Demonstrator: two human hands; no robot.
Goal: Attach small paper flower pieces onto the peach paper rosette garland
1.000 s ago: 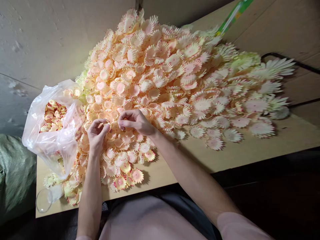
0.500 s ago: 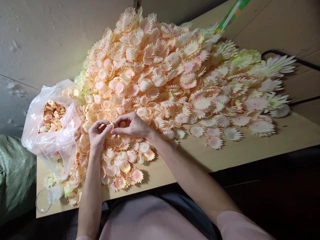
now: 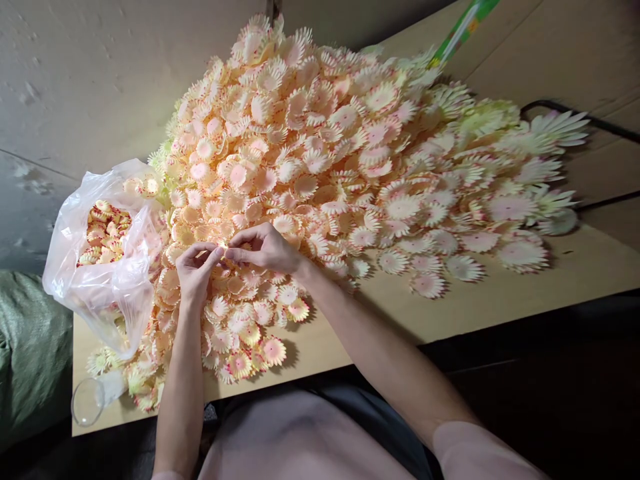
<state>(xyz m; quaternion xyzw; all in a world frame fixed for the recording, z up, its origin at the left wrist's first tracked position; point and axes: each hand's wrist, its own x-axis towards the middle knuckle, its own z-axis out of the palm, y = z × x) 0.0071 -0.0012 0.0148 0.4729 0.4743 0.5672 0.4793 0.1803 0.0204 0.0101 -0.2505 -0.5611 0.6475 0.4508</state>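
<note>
Over the near left of a big heap of pale pink artificial flower petal layers, my two hands meet fingertip to fingertip. My left hand is closed in a pinch, thumb against forefinger. My right hand pinches as well, its thumb and forefinger pointing left. Between them a small pale flower petal layer shows in part; the fingers cover most of it. Loose petal layers with red-tipped edges lie under and around both hands.
Left of my hands stands a translucent plastic bag holding small curled flower pieces. A clear round cup lies at the table's near left corner. Beyond the left edge is a green sack. A green packet sits at the back right.
My right fingertips have shifted slightly, and the gap inside its pinch has narrowed. Both hands stay over the same spot on the heap.
</note>
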